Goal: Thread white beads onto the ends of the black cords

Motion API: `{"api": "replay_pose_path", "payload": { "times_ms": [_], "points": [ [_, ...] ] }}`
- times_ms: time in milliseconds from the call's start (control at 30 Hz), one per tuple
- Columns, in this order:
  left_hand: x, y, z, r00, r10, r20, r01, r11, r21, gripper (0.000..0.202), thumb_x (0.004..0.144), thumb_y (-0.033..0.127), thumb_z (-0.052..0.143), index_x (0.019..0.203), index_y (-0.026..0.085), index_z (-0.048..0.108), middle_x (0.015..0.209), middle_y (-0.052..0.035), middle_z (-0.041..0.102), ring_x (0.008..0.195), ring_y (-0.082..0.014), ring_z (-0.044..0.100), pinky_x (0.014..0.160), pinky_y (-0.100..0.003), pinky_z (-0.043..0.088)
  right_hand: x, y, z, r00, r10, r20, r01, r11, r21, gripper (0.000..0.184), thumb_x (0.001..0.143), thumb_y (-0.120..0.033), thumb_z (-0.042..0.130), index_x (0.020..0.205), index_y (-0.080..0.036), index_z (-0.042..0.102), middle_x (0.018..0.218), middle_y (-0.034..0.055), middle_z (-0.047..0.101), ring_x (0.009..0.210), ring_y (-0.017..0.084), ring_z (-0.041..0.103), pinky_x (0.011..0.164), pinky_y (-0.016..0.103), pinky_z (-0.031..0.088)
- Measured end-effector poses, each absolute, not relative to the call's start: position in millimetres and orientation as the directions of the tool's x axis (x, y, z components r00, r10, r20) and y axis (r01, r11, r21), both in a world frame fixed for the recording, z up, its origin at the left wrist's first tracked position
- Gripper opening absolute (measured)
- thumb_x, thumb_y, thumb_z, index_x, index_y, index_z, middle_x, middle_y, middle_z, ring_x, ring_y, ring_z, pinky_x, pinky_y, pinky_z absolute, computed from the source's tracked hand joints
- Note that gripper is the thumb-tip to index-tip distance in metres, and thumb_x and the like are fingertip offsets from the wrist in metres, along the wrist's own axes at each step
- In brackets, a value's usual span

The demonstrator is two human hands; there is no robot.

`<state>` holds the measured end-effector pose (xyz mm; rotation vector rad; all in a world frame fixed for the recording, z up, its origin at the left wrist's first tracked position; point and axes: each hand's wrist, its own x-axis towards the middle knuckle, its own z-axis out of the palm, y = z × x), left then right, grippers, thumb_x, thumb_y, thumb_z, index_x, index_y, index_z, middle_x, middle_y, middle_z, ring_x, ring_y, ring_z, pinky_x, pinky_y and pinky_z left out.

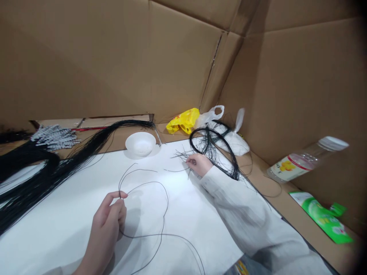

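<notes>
My left hand is closed in a pinch on a thin black cord, which loops out over the white sheet and runs off the bottom edge. My right hand reaches to the far side of the sheet, its fingertips pinched on a thin dark strand that trails to the left. Just beyond the right fingers spread loose ends of black cords. Beside that hand lies a coiled black bundle, partly behind the wrist and sleeve.
A white bowl stands at the back. Long black cords with white-wrapped ends cover the left side. Behind are a yellow bag and a white plastic bag. To the right are a bottle, a green pouch and cardboard walls.
</notes>
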<state>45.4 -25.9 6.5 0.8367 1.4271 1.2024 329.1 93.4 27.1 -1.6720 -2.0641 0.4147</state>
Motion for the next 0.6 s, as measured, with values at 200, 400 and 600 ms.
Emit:
{"api": "replay_pose_path", "payload": {
  "times_ms": [200, 400, 600],
  "points": [
    [48.6, -25.0, 16.0, -0.105, 0.971, -0.215, -0.132, 0.201, 0.971, 0.015, 0.084, 0.038, 0.046, 0.085, 0.024, 0.048, 0.052, 0.0063, 0.036, 0.047, -0.0088, 0.029, 0.042, -0.017, 0.027, 307.9, 73.2, 45.8, -0.187, 0.935, 0.303, 0.723, 0.339, -0.601, 0.012, 0.077, -0.025, 0.058, 0.079, -0.019, 0.068, 0.094, 0.0063, 0.067, 0.092, 0.022, 0.054, 0.088, 0.039, 0.034],
    [52.1, -20.4, 25.6, 0.047, 0.994, -0.098, -0.118, 0.102, 0.988, 0.015, 0.085, 0.033, 0.048, 0.078, 0.02, 0.049, 0.075, 0.0005, 0.056, 0.066, -0.0106, 0.048, 0.064, -0.022, 0.039, 274.3, 33.8, 42.9, -0.153, 0.685, 0.712, 0.844, 0.466, -0.267, 0.01, 0.078, -0.015, 0.056, 0.074, -0.021, 0.064, 0.107, 0.0029, 0.062, 0.112, 0.027, 0.038, 0.095, 0.046, 0.026],
    [58.2, -18.0, 23.5, 0.197, 0.958, -0.211, -0.262, 0.258, 0.93, 0.016, 0.084, 0.028, 0.05, 0.075, 0.016, 0.052, 0.085, -0.0045, 0.06, 0.073, -0.0115, 0.053, 0.073, -0.025, 0.04, 241.9, -3.1, 23.1, -0.387, 0.609, 0.692, 0.616, 0.729, -0.297, 0.009, 0.084, -0.016, 0.05, 0.082, -0.015, 0.059, 0.062, 0.0014, 0.057, 0.061, 0.013, 0.048, 0.06, 0.027, 0.039]
  ]
}}
